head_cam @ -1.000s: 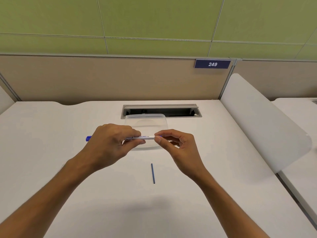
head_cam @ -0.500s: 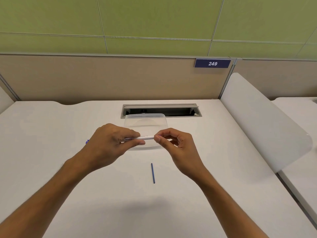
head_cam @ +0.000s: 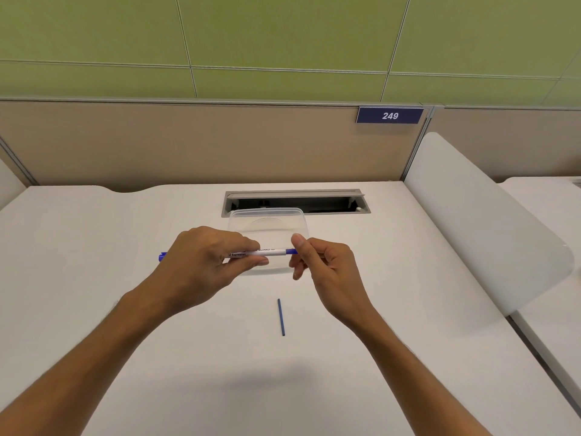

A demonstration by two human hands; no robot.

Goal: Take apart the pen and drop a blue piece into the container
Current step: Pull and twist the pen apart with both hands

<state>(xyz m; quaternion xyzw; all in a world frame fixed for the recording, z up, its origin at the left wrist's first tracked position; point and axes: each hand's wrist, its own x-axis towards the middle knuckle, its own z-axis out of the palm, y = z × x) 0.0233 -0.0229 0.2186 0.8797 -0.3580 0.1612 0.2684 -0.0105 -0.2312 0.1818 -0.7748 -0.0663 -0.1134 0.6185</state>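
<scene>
Head view shows both forearms reaching forward over the white desk [head_cam: 94,247], hands meeting above its middle. The left hand [head_cam: 201,262] curls its fingers and thumb around the pen [head_cam: 267,252], holding it level. The right hand [head_cam: 327,265] pinches the pen's blue right end between thumb and index finger; its other fingers are loosely bent. The pen has a white barrel with dark print and a blue cap sticking out left of the left hand. It hangs just over the clear container [head_cam: 267,218], which stands near the desk's rear edge. A thin blue rod [head_cam: 280,316] lies on the desk nearer the front edge.
</scene>
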